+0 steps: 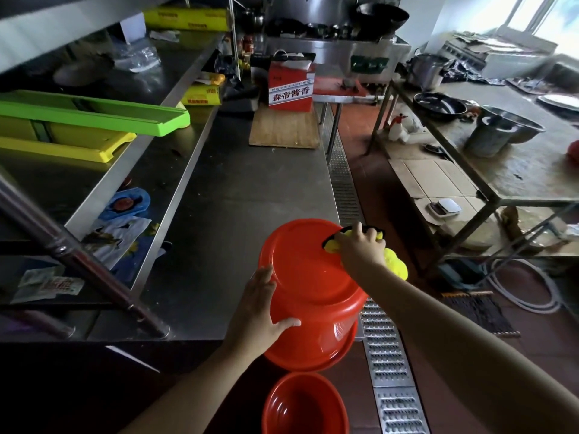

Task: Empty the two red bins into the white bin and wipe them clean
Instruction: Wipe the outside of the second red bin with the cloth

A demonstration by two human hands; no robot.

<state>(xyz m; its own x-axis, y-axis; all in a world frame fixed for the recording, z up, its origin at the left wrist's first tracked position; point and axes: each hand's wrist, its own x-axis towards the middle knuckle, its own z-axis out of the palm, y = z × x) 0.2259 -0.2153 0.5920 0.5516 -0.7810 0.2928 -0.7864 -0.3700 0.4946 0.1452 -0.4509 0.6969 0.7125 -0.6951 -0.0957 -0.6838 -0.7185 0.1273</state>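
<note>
Two red bins are in view, and both look empty, so the tipping-out part of the task seems done, though the white bin is nowhere in sight and that cannot be confirmed. One red bin [313,292] is turned upside down at the near right corner of the steel counter [225,214], its rim hanging partly past the edge above the floor drain grating [388,364]. The other red bin [305,405] sits upright lower down in front of the person, mouth up, showing a bare, glossy inside; what it rests on is too dark to tell.

The left hand [258,305] lies flat and spread against the near side of the upturned bin, fingers apart, steadying it rather than gripping. The right hand [362,247] is closed around a yellow cloth [396,264] with a dark edge and presses it on the far right part of the bin's base.

Judging by this, the work is in the wiping stage: the outside bottom of one bin is being cleaned. Whether its inside is already wiped cannot be seen, since it faces down. The upright bin looks clean and shiny, but whether it has been wiped is not clear. What likely remains is the rest of this bin's walls, and perhaps the second bin.
</note>
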